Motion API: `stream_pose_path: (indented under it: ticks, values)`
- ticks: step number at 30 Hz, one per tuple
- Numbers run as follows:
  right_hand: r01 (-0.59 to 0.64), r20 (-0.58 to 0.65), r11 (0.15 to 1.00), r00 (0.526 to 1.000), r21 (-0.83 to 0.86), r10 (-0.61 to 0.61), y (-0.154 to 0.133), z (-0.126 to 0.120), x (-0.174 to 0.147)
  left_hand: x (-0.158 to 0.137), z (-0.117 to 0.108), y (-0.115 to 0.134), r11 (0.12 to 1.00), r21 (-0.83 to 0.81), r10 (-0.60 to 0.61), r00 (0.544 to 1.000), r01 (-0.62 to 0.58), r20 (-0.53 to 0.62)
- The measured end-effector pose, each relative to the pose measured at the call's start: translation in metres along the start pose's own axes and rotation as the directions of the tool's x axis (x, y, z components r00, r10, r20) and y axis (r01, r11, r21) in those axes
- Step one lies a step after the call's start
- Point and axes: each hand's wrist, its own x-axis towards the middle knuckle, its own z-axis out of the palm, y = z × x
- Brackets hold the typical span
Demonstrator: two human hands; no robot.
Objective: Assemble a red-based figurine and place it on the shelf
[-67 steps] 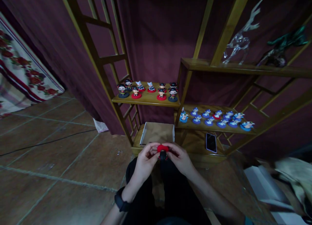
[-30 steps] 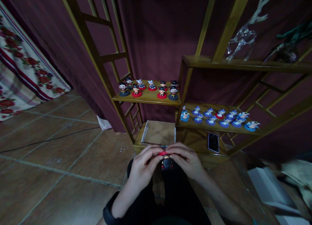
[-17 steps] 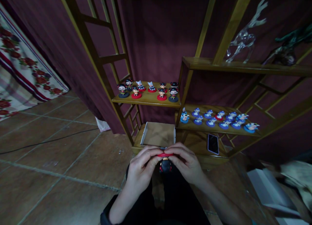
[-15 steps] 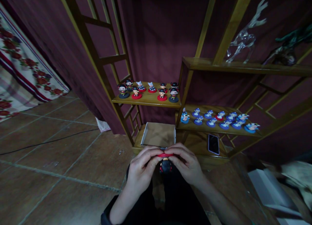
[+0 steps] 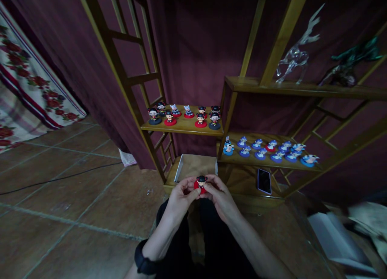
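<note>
Between my two hands is a small figurine (image 5: 201, 182) with black hair tied in two red-trimmed buns and a round red base. It is upright, its face toward me. My left hand (image 5: 183, 194) grips the base from the left, thumb on its front edge. From the right, my right hand (image 5: 218, 194) closes on the same figurine, thumb against its body. Just beyond my hands, a shallow open cardboard box (image 5: 196, 166) rests on the lowest shelf. Several similar figurines on red or dark bases stand above it, one of them a black-haired figurine (image 5: 200, 119).
Several blue and purple-based figurines (image 5: 260, 153) line the lower right shelf. Below them lies a phone (image 5: 264, 181). A clear deer ornament (image 5: 294, 61) and a dark green sculpture (image 5: 347, 65) occupy the upper shelf. White boxes (image 5: 335, 238) are at right; a black cable (image 5: 60, 177) crosses the tiled floor.
The figurine, upside down half a second ago with its base on top, is now upright and faces me. Both hands have turned with it and still hold it.
</note>
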Motion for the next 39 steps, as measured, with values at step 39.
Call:
stream_pose_path:
  ticks: [39]
  values:
    - [-0.084,-0.139,0.995,0.987,-0.057,0.075,0.042,-0.035,0.022,0.016,0.002,-0.035,0.394,0.851,0.304,0.923,-0.348,0.237]
